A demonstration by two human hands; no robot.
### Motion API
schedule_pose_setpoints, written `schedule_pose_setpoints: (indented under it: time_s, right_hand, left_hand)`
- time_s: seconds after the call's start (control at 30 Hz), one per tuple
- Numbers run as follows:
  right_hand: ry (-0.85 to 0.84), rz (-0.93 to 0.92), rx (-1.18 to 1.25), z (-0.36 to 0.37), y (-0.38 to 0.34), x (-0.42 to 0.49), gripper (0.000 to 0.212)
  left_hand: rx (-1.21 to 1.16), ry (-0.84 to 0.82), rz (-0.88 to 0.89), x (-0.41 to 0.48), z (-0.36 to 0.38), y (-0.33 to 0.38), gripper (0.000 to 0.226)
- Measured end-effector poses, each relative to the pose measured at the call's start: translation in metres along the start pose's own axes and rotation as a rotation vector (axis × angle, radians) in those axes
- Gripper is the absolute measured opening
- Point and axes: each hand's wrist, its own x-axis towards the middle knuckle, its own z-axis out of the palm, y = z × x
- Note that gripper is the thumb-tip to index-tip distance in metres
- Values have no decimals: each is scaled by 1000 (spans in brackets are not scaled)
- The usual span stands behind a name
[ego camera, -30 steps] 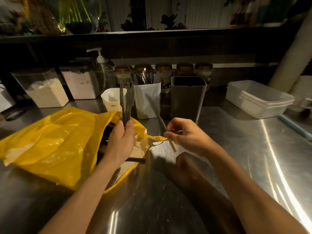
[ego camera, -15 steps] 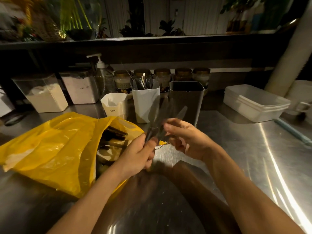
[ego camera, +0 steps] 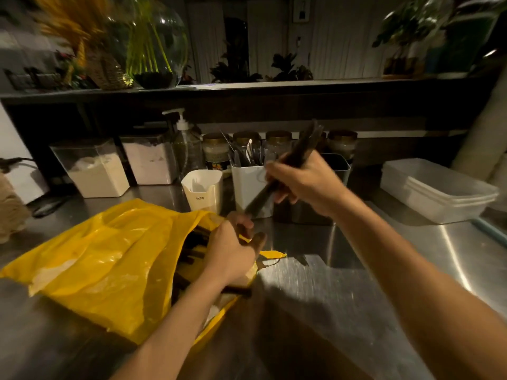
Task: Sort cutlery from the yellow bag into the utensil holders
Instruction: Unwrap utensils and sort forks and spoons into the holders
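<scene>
The yellow bag [ego camera: 109, 259] lies open on the steel counter [ego camera: 343, 292], with dark-handled cutlery [ego camera: 192, 250] showing in its mouth. My left hand [ego camera: 233, 253] is at the bag's mouth, fingers curled; what it holds is unclear. My right hand [ego camera: 304, 182] grips a bundle of dark cutlery [ego camera: 299, 152], raised and tilted in front of the holders. Three holders stand in a row: a small cream one [ego camera: 203, 190], a white one [ego camera: 248, 185] with several utensils in it, and a dark one [ego camera: 340, 165] partly hidden behind my right hand.
Behind the holders stand a pump bottle [ego camera: 186, 149], jars [ego camera: 343, 144] and two clear bins of powder [ego camera: 96, 171]. Stacked white tubs [ego camera: 436, 187] sit at the right. A dark shelf [ego camera: 247, 97] with plants overhangs the back.
The bundle of cutlery passed from my left hand to my right, which lifted it toward the holders. My left hand went back down to the bag's mouth.
</scene>
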Motion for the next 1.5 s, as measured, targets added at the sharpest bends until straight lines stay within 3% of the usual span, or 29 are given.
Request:
schedule_pose_setpoints:
  time_s: [0.1, 0.23, 0.33, 0.43, 0.5, 0.7, 0.73, 0.8, 0.9, 1.0, 1.07, 1.13, 1.17, 1.23, 1.33, 1.4, 1.5]
  right_hand:
    - [252, -52, -78, -20, -10, 45, 17]
    - [457, -77, -282, -27, -6, 105, 19]
    - [407, 6, -443, -22, 15, 148, 26]
    - [153, 217, -704, -8, 31, 168, 57]
    - [93, 276, -796, 0, 36, 173, 72]
    - [313, 136, -746, -2, 36, 143, 85]
    - [367, 75, -739, -1, 34, 131, 82]
    - [435, -51, -702, 3, 32, 104, 57]
    - [239, -141, -579, 17, 30, 53, 11]
    - [-260, -143, -588, 40, 35, 4, 14]
    - [-446, -162, -634, 62, 43, -18, 15]
    - [-475, -241, -576, 90, 51, -32, 10]
    - [-458, -289, -536, 104, 55, -36, 18]
    - [-437, -331, -582, 131, 62, -40, 42]
    - [-541, -266, -806, 165, 59, -40, 85]
    - [-588, -190, -827, 181, 52, -36, 87]
    - [-534, -90, -745, 195, 42, -25, 73]
  left_hand:
    - [136, -11, -23, 3, -4, -6, 26]
    - [439, -17, 134, -7, -16, -2, 17]
    - [592, -39, 215, -14, -20, 2, 30]
    - [721, -38, 299, -20, -19, 1, 41]
    - [794, -34, 317, -21, -20, -2, 38]
    - [725, 43, 310, -23, -20, -2, 16]
    - [674, 84, 318, -25, -19, -2, 12]
    - [579, 142, 326, -28, -20, 0, 13]
    - [404, 233, 325, -33, -33, 11, 20]
    - [294, 363, 390, -38, -63, 27, 17]
    - [394, 365, 350, -40, -84, 32, 31]
    - [704, 242, 133, -39, -99, 27, 67]
    - [870, 153, 10, -40, -103, 24, 81]
    - [1043, 27, -101, -45, -108, 19, 82]
    - [945, 65, -109, -50, -114, 10, 57]
    - [862, 72, -81, -51, -122, 6, 57]
    - [773, 50, -65, -50, -131, 7, 68]
